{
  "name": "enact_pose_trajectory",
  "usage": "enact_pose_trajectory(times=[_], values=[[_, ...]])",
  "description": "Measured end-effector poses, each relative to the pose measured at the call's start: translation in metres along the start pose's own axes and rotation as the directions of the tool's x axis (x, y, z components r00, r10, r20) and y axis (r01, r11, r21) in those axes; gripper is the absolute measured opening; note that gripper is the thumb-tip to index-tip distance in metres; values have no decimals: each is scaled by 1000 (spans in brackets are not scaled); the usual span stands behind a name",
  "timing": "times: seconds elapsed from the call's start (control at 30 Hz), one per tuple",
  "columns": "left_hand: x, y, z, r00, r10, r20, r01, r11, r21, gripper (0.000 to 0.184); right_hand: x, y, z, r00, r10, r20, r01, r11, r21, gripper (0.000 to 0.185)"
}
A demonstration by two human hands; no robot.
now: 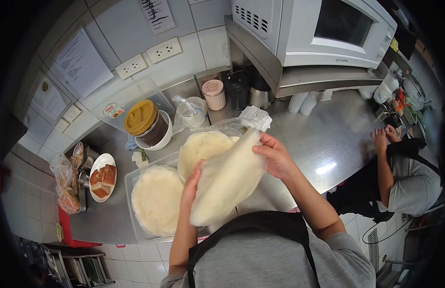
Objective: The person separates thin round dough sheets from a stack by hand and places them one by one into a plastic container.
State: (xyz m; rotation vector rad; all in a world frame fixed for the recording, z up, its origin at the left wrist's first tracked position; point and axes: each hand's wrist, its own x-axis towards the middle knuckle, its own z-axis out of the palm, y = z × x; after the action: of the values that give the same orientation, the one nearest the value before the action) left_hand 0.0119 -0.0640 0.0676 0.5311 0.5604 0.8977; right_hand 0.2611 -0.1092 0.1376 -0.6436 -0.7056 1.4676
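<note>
A pale, round, flat sheet of dough (227, 185) is held up and tilted between my two hands. My right hand (276, 157) pinches its upper right edge, thumb on the near face. At the left edge, my left hand (192, 182) grips the same sheet, with its fingertips partly hidden. Below and to the left, another dough round (157, 201) lies in a clear plastic container (130, 192). Behind the raised sheet is a further dough round (201, 146), partly covered from view, beside a clear plastic bag (225, 126).
On the steel counter (299, 139) stand a yellow-lidded jar (142, 120) in a white bowl, a plate (94, 168) of bread pieces and a pink canister (214, 93). A microwave (333, 33) sits on a shelf above. Another person (400, 177) stands at the right.
</note>
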Motion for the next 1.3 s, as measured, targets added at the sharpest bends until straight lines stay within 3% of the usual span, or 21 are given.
enact_pose_trajectory(times=[0.07, 0.13, 0.27, 0.37, 0.47, 0.53, 0.63, 0.77, 0.87, 0.9, 1.0, 1.1, 1.2, 1.3], values=[[14, 18, -20, 983, 182, 9, -177, 948, 266, 45, -1, 19, -38, 987, 53, -153, -54, 999, 3, 26], [28, 28, -31, 973, 230, 9, -210, 869, 449, 47, -3, 36, -67, 965, 113, -235, -121, 992, -22, 25], [45, 14, -48, 900, 431, -70, -242, 627, 740, 48, -16, 61, -102, 897, 277, -346, -244, 960, 136, 23], [43, -6, -45, 812, 582, 43, -252, 283, 925, 43, -41, 62, -111, 865, 359, -350, -349, 933, 91, 22], [32, -24, -19, 760, 598, 256, -361, 61, 931, 36, -58, 65, -117, 849, 363, -385, -424, 902, -82, 19], [27, -36, -3, 828, 495, 264, -425, 244, 872, 32, -65, 68, -118, 841, 354, -410, -467, 857, -217, 17], [27, -57, 4, 905, 307, 293, -409, 445, 797, 29, -68, 74, -125, 854, 336, -397, -454, 854, -253, 16], [18, -80, 30, 970, -32, 242, -175, 599, 781, 32, -63, 79, -113, 867, 332, -370, -416, 893, -172, 16], [20, -105, 28, 935, 92, 342, -348, 422, 837, 41, -55, 84, -96, 899, 330, -287, -384, 910, -159, 16], [26, -107, 20, 939, 54, 340, -339, 316, 886, 46, -52, 86, -92, 910, 318, -266, -371, 911, -181, 17], [37, -123, -1, 976, 60, 210, -189, 717, 671, 42, -50, 89, -90, 912, 303, -277, -363, 910, -202, 17], [39, -111, -7, 987, -70, 143, -42, 750, 660, 30, -53, 91, -95, 904, 297, -308, -366, 910, -194, 17], [36, -106, -5, 995, -88, 51, 27, 712, 701, 16, -57, 94, -97, 911, 309, -273, -365, 912, -187, 18], [37, -98, -3, 976, -214, -43, 189, 733, 653, 18, -59, 97, -91, 916, 299, -267, -357, 911, -205, 19]])
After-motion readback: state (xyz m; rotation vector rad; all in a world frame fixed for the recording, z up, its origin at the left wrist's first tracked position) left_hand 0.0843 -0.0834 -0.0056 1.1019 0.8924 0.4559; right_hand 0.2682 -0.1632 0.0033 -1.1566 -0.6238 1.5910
